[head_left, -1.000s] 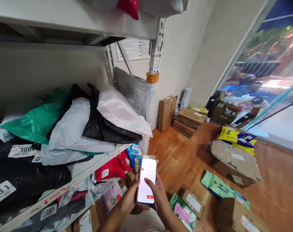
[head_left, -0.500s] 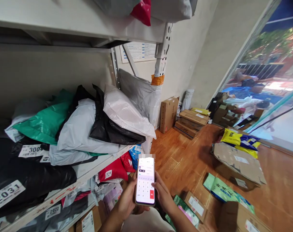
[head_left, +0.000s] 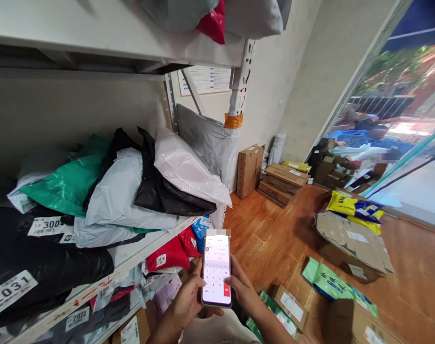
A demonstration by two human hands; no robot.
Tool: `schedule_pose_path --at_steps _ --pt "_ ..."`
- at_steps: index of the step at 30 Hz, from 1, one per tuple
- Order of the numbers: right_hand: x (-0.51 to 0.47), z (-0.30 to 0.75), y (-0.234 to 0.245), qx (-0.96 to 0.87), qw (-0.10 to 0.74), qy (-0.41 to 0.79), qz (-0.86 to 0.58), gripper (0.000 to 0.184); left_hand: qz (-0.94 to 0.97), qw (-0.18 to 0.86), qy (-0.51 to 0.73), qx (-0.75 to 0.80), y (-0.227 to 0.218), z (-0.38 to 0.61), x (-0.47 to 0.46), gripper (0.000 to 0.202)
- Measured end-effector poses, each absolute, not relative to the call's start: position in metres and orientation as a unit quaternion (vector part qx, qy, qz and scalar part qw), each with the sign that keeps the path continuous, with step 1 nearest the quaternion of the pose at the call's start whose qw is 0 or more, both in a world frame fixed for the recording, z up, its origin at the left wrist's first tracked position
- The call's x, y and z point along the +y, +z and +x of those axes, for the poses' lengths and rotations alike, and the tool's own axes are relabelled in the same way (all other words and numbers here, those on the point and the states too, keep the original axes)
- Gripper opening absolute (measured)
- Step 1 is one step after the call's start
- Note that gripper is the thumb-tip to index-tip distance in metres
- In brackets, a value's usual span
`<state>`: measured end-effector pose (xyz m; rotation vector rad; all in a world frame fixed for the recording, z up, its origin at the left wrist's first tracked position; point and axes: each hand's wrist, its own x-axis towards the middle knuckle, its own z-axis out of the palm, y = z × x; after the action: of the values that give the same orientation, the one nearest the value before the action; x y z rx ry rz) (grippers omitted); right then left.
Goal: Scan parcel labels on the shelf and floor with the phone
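Note:
A smartphone [head_left: 216, 270] with a lit screen and a number keypad is held upright in front of me, low in the middle of the view. My left hand [head_left: 190, 294] grips its left side, the thumb over the keypad's left edge. Along the other side, my right hand [head_left: 241, 286] holds it with the thumb at the red key. Fingers behind the phone are mostly hidden. Left of the phone, a red parcel bag [head_left: 169, 255] with a label lies on the lower shelf.
A metal shelf [head_left: 131, 246] carries grey, black, green and white parcel bags [head_left: 113, 191]. Cartons [head_left: 287, 179] stand by the wall. On the wooden floor [head_left: 275, 239] at right lie a large carton [head_left: 350, 239], a yellow-blue bag [head_left: 355, 206] and a green packet [head_left: 337, 282]. A glass door [head_left: 411, 167] is beyond.
My left thumb has moved in onto the keypad's left side. The right thumb has dropped from the upper keys to the red key. The view has shifted slightly.

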<state>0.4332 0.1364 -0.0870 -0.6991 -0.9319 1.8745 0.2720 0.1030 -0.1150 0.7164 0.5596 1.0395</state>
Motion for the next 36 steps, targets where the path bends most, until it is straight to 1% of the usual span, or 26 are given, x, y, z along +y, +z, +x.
schedule_pose_path --at_steps 3,6,12,17,22,24,27,29,33,36 --pt "0.137 0.432 -0.090 -0.366 0.456 0.753 -0.303 0.057 0.294 0.785 0.489 0.241 -0.111 0.269 0.101 0.094" --pt "0.137 0.430 -0.089 -0.351 0.456 0.757 -0.309 0.055 0.297 0.787 0.481 0.247 -0.100 0.270 0.099 0.101" --pt "0.137 0.425 -0.082 -0.342 0.462 0.751 -0.325 0.049 0.292 0.769 0.470 0.320 -0.090 0.272 0.097 0.100" --pt "0.135 0.419 -0.082 -0.335 0.472 0.739 -0.343 0.049 0.295 0.789 0.486 0.232 -0.102 0.270 0.100 0.100" --pt "0.137 0.417 -0.090 -0.341 0.475 0.736 -0.341 0.046 0.296 0.788 0.484 0.240 -0.112 0.272 0.102 0.095" --pt "0.138 0.419 -0.092 -0.351 0.475 0.737 -0.330 0.051 0.303 0.787 0.480 0.242 -0.114 0.273 0.102 0.094" --pt "0.140 0.423 -0.094 -0.367 0.470 0.743 -0.305 0.067 0.302 0.789 0.470 0.255 -0.117 0.275 0.104 0.095" --pt "0.142 0.426 -0.096 -0.348 0.463 0.761 -0.292 0.071 0.286 0.794 0.462 0.272 -0.115 0.277 0.105 0.094" --pt "0.144 0.430 -0.107 -0.278 0.458 0.794 -0.288 0.064 0.266 0.804 0.436 0.303 -0.106 0.281 0.110 0.094" --pt "0.147 0.435 -0.115 -0.240 0.475 0.792 -0.298 0.051 0.274 0.815 0.400 0.318 -0.101 0.287 0.119 0.087"
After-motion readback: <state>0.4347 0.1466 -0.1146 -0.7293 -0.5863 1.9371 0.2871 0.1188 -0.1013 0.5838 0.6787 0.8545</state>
